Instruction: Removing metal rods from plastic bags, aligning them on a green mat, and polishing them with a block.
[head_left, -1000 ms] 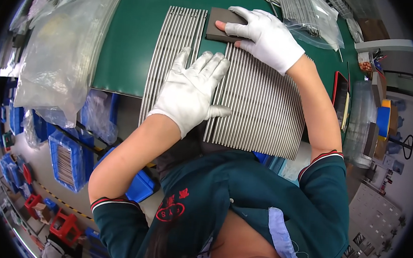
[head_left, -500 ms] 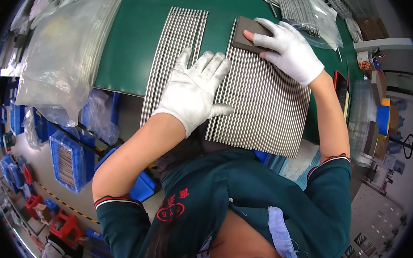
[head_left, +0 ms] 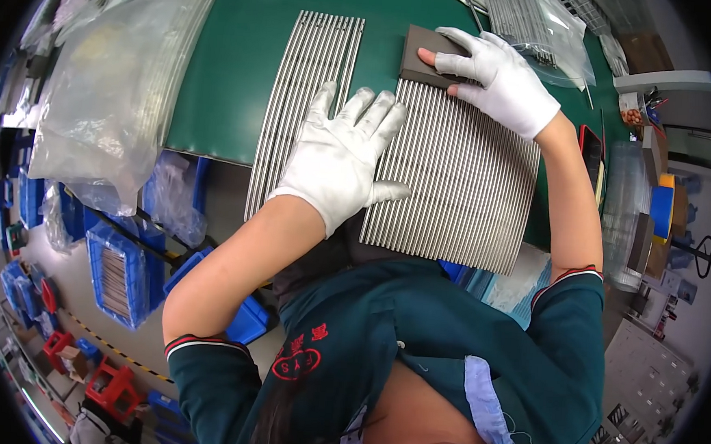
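Shifted right, the matte brown block (head_left: 416, 69) meets slim, shiny metal rods (head_left: 460, 179).

A green tabletop (head_left: 234, 76) spreads beneath and beyond the left hand (head_left: 339, 156) and right hand (head_left: 502, 80). Left of both, toward the body, pale grey floor (head_left: 67, 276) bears a yellow-and-black stripe (head_left: 114, 344), with a red stool (head_left: 115, 386) near it and a bright light strip (head_left: 40, 419) farther out. Pale panelling (head_left: 648, 370) stands well right of the hands.
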`<state>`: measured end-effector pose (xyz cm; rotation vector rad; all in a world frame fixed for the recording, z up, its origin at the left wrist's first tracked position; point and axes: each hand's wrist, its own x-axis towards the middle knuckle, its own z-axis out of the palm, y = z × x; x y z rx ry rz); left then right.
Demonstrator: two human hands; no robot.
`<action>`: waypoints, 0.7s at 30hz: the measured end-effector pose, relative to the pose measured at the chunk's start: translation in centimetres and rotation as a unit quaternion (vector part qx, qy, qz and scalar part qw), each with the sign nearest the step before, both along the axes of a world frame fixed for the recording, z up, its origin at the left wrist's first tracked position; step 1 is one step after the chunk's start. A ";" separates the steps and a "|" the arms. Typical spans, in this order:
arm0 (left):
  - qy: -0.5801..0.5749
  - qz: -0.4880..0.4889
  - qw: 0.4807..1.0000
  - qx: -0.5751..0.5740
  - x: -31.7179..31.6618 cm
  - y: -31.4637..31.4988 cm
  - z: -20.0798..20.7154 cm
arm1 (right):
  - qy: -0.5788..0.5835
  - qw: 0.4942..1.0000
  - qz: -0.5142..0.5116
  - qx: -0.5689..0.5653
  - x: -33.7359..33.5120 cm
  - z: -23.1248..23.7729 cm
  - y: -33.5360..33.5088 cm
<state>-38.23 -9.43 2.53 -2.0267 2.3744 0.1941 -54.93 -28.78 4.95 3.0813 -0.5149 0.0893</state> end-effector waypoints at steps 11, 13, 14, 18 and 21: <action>0.007 0.000 0.999 -0.034 0.1 0.1 -0.7 | -0.015 0.999 -0.002 -0.050 -1.8 0.9 1.6; 0.010 -0.003 0.999 -0.041 0.2 0.1 -0.7 | -0.046 0.997 -0.032 -0.043 -4.3 1.7 1.8; 0.014 -0.004 0.999 -0.046 0.2 0.2 -0.7 | -0.115 0.989 -0.087 0.005 -5.2 1.7 2.4; 0.015 -0.006 0.997 -0.076 0.5 0.4 -0.2 | -0.305 0.934 -0.152 0.107 -7.9 0.3 3.8; 0.016 0.022 0.994 -0.104 2.1 1.1 0.8 | -0.379 0.892 -0.184 0.162 -8.7 -1.2 4.8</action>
